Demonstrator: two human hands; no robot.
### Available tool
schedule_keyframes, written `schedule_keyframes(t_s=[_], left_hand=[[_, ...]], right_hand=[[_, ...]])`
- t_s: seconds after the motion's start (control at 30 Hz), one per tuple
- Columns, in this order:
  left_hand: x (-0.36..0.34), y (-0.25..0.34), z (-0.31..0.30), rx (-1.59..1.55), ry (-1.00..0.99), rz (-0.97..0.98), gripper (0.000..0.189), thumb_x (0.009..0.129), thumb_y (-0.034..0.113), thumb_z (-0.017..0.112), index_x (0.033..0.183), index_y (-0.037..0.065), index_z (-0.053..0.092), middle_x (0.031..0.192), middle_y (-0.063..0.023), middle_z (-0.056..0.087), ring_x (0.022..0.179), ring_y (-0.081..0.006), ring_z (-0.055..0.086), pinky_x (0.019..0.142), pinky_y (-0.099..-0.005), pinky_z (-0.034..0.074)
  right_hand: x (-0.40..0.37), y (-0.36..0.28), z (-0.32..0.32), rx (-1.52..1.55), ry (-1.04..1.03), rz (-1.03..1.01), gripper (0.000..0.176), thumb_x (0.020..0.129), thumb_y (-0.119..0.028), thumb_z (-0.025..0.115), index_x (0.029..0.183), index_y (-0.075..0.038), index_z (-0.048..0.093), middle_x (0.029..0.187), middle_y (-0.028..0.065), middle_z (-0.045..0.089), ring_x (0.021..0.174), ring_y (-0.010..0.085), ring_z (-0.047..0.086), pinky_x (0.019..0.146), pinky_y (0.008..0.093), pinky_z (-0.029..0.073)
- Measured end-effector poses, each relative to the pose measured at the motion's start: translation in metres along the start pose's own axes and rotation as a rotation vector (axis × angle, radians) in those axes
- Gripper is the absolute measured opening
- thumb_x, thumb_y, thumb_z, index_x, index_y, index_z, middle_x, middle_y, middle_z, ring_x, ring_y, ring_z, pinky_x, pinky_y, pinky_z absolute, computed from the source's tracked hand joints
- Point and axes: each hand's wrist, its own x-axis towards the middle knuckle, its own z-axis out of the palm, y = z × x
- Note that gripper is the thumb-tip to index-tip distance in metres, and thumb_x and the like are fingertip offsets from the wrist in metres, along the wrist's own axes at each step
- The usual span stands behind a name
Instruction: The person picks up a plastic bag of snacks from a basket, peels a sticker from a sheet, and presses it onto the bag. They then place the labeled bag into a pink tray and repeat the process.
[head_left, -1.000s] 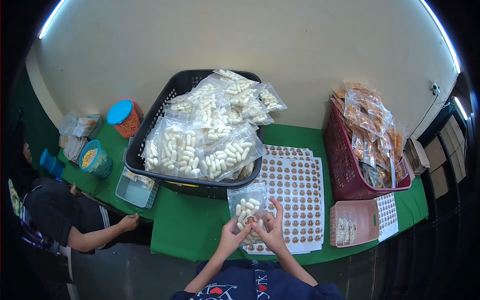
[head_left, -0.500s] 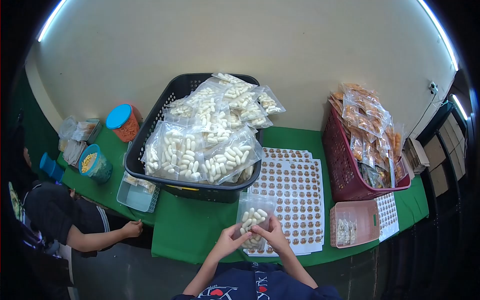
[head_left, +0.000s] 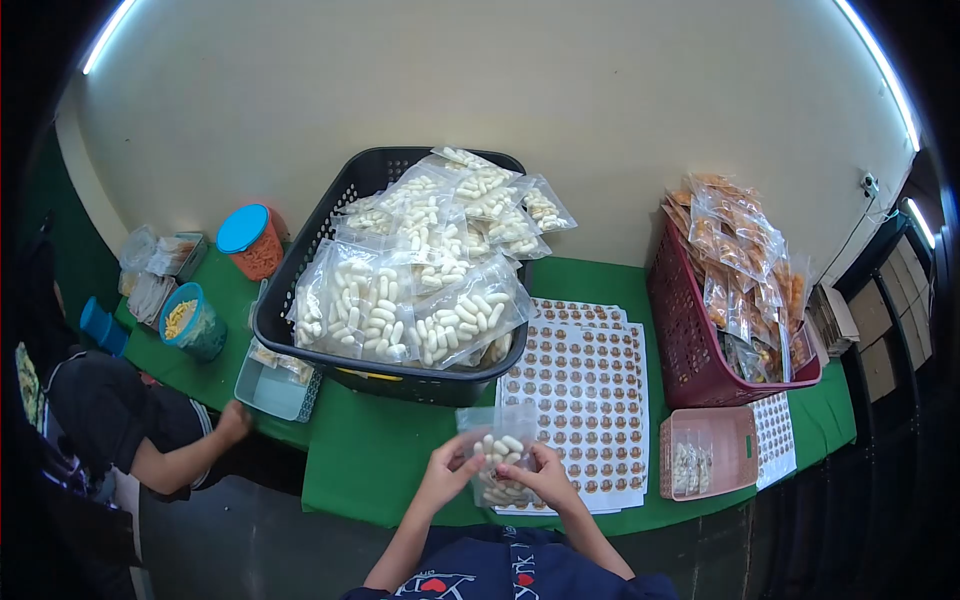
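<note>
A clear plastic bag (head_left: 496, 421) of white capsule-shaped pieces is held upright in front of me, over the table's near edge. My left hand (head_left: 445, 474) grips its left side, with the thumb on the front. Around the right side is my right hand (head_left: 552, 484), its thumb pressed flat on the bag's face; the fingers behind are hidden. Sheets of round brown stickers (head_left: 585, 400) lie on the table just right of the bag. Beyond it stands a black basket (head_left: 400, 382) heaped with similar filled bags (head_left: 380, 305).
A maroon basket (head_left: 685, 345) of orange-filled bags and a pink tray (head_left: 735, 450) with small bags stand right. Left are a grey tray (head_left: 265, 390), a blue-lidded tub (head_left: 243, 228) and a teal tub (head_left: 200, 335). A co-worker's hand (head_left: 235, 422) is at the table edge.
The held bag has shifted slightly left and its top now tilts left; both hands still hold it. The co-worker's hand has moved left and up towards the table edge.
</note>
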Motion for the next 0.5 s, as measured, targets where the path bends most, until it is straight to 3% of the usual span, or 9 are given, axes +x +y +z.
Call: schedule_keyframes(t_s=[0.13,0.23,0.33,0.5], left_hand=[[0.007,-0.007,-0.007,-0.015,0.090,-0.005,0.013,0.082,0.012,0.059,0.086,0.000,0.061,0.085,-0.0026,0.059,0.071,-0.0052,0.052,0.060,-0.0185,0.042],[0.007,-0.006,-0.006,0.106,0.064,0.069,0.011,0.081,0.010,0.060,0.085,0.000,0.061,0.083,-0.0032,0.059,0.071,-0.0053,0.052,0.060,-0.0183,0.041],[0.003,0.000,0.004,0.044,0.098,0.067,0.010,0.080,0.010,0.061,0.082,0.000,0.061,0.081,-0.0031,0.059,0.069,-0.0058,0.053,0.060,-0.0186,0.041],[0.006,0.008,0.005,0.164,0.108,0.191,0.010,0.079,0.009,0.061,0.080,-0.001,0.061,0.079,-0.0048,0.060,0.071,-0.0093,0.055,0.064,-0.0213,0.043]], right_hand=[[-0.004,-0.015,0.002,-0.089,-0.104,0.033,0.040,0.072,-0.019,0.069,0.105,-0.001,0.055,0.094,0.0053,0.060,0.088,0.0116,0.054,0.079,0.0264,0.043],[0.007,-0.018,-0.001,-0.144,-0.008,-0.282,0.030,0.072,-0.019,0.069,0.095,-0.003,0.060,0.084,0.0029,0.058,0.080,0.0113,0.054,0.073,0.0256,0.042],[0.013,-0.031,-0.001,-0.201,0.002,-0.323,0.023,0.073,-0.015,0.066,0.091,-0.002,0.061,0.085,0.0040,0.058,0.083,0.0133,0.054,0.076,0.0269,0.041],[0.017,-0.027,0.013,0.035,0.049,-0.319,0.015,0.075,-0.011,0.064,0.085,0.000,0.061,0.088,0.0052,0.056,0.084,0.0125,0.053,0.074,0.0253,0.041]])
